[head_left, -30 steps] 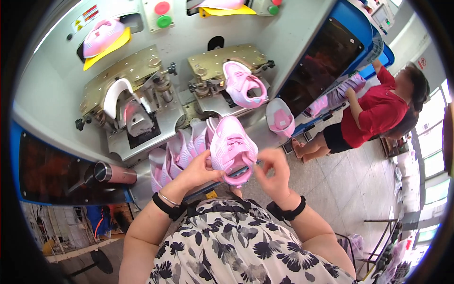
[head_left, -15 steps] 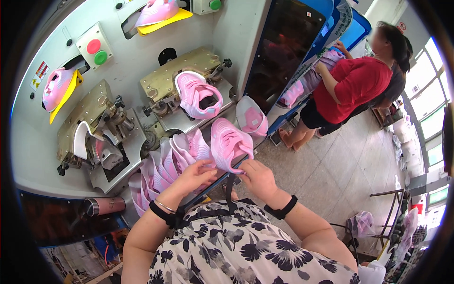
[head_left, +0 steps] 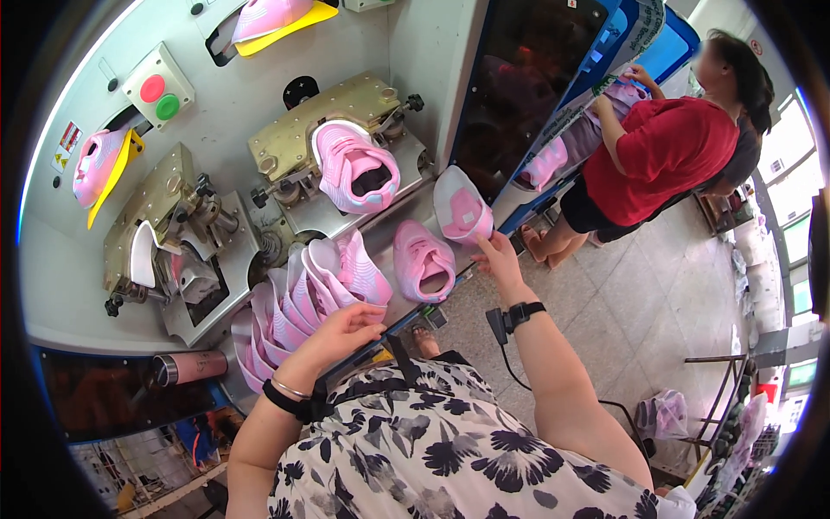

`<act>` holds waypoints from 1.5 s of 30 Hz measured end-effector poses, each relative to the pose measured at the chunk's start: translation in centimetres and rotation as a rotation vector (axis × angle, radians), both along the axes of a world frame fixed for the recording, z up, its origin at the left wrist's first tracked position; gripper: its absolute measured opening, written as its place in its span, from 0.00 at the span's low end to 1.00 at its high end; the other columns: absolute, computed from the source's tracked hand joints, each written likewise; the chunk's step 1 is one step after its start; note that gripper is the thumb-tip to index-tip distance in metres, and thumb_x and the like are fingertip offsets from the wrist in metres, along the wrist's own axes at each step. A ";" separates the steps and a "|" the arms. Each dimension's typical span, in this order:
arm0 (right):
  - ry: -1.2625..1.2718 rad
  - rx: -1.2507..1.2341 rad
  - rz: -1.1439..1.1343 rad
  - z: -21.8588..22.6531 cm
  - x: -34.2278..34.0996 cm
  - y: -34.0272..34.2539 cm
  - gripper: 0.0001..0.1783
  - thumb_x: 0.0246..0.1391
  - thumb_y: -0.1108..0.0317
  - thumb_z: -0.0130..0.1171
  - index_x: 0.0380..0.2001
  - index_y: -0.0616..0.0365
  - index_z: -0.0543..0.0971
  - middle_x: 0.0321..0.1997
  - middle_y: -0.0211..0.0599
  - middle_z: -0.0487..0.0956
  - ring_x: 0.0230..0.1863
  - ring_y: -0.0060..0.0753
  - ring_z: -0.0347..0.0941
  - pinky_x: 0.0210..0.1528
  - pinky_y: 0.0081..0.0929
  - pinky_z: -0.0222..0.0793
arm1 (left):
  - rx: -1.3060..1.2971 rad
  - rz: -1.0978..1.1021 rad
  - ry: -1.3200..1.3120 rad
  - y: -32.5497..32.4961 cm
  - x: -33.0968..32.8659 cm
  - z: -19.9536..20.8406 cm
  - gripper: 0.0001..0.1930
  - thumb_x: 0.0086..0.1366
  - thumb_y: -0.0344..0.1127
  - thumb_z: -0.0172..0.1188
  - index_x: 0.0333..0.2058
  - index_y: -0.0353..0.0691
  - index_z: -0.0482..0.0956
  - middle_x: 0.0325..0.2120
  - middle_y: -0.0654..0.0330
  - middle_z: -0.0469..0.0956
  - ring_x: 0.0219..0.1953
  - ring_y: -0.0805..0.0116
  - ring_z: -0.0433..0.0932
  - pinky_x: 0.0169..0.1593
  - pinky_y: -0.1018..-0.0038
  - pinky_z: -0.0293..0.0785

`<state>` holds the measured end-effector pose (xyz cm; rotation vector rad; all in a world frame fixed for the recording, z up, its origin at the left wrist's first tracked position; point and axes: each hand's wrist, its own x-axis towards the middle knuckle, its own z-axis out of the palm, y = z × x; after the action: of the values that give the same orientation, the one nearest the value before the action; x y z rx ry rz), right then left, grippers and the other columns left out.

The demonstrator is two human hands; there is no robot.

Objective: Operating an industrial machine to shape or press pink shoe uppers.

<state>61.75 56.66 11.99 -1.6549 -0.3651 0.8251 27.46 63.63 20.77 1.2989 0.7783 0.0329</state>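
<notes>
My right hand [head_left: 501,261] reaches to a flat, unformed pink-and-white shoe upper [head_left: 461,206], thumb and fingertips closed on its near edge. Left of that upper, a shaped pink shoe upper [head_left: 424,264] rests on the ledge, with neither hand on it. My left hand [head_left: 347,333] hovers beside a row of pink uppers [head_left: 298,303] that lean against each other; its fingers are stretched out and hold nothing. Another pink upper [head_left: 357,169] sits over the right-hand mould of the machine, its opening toward me.
A brass-coloured clamp [head_left: 156,225] with a white curved pad stands at the left. Two pink uppers on yellow plates [head_left: 112,169] stick out of the panel near red and green buttons [head_left: 160,97]. A pink tumbler [head_left: 192,368] lies at left. A person in red [head_left: 661,156] works at right.
My right hand has let go of the shaped upper and moved right and away from me to the flat upper. The shaped upper now stands on the ledge. My left hand stays near the row.
</notes>
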 end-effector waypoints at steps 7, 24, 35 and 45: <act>-0.787 -0.013 0.312 1.8 -0.6 1.3 0.11 0.45 0.69 0.67 0.32 0.54 0.76 0.36 0.32 0.76 0.34 0.32 0.76 0.35 0.30 0.71 | -0.026 0.114 -0.016 -1.1 -1.8 0.9 0.19 0.67 0.32 0.59 0.56 0.35 0.70 0.42 0.57 0.80 0.44 0.73 0.78 0.51 0.76 0.73; -1.151 0.158 0.842 2.0 -8.0 -4.0 0.18 0.43 0.61 0.67 0.39 0.49 0.76 0.38 0.32 0.75 0.42 0.39 0.74 0.41 0.33 0.72 | 0.003 0.162 -0.062 -2.5 -4.3 1.1 0.19 0.68 0.32 0.58 0.56 0.36 0.70 0.45 0.55 0.79 0.46 0.71 0.77 0.52 0.74 0.73; -1.142 0.060 0.529 5.3 -3.7 -1.0 0.17 0.47 0.60 0.66 0.38 0.54 0.75 0.41 0.39 0.77 0.38 0.49 0.77 0.38 0.41 0.74 | -0.009 0.159 -0.079 -2.6 -4.1 1.1 0.18 0.67 0.30 0.59 0.54 0.35 0.71 0.43 0.56 0.80 0.45 0.74 0.78 0.50 0.77 0.74; -1.288 -0.572 0.805 4.8 -3.4 2.3 0.20 0.47 0.51 0.64 0.40 0.51 0.77 0.42 0.41 0.80 0.40 0.46 0.79 0.38 0.42 0.76 | 0.014 0.070 -0.068 -2.2 -2.8 1.9 0.19 0.67 0.32 0.59 0.55 0.35 0.71 0.42 0.59 0.79 0.45 0.74 0.78 0.50 0.77 0.73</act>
<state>58.30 58.99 16.79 -2.4627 -1.9133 0.2706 24.71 61.39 22.70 1.2768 0.7667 0.1382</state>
